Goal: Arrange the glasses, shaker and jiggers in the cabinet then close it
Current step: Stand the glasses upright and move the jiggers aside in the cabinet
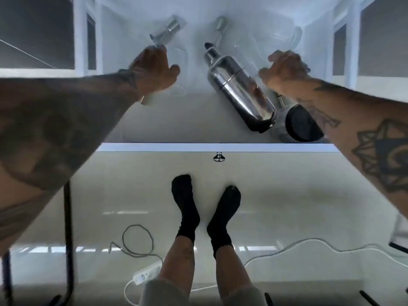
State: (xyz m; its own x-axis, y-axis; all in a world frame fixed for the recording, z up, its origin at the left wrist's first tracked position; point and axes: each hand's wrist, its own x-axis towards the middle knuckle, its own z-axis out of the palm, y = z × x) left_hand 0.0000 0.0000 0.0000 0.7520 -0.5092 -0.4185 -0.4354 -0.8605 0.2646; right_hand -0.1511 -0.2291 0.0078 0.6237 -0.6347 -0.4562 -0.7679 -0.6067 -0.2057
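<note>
Cabinet (220, 147): white, door dropped open, looked down into from above; front shelf edge running straight across, small chrome knob (219, 157) hanging just under it.

Shaker (239, 89): shiny steel, inside the cabinet, middle of the shelf, leaning diagonally in this wide-angle view, dark cap end pointing to the back, fat base toward the front edge. Landmark for everything below.

Jigger one (169, 30): steel, back-left of the shaker, deep in the cabinet, sitting inside or right against a clear glass (176, 25), too blurry to say which.

Jigger two (221, 24): small steel one, straight behind the shaker's cap, near the back wall.

Clear glasses right of shaker (287, 38): faint outlines only, back-right of the shaker, count hard to tell.

Dark-bottomed glass (303, 123): front-right of the shaker, touching or just beside its base, partly tucked under the right forearm.

Left hand (155, 70): left of the shaker, fingers curled around a clear glass (176, 71) that barely shows up against the white.

Right hand (284, 68): just right of the shaker's middle, fingers bent on a see-through glass (247, 60) between hand and shaker; grip itself too smeared, cannot tell for sure.

Below the cabinet: black-socked feet (205, 208) on a pale floor, white power strip (146, 275) and cables nearby.
</note>
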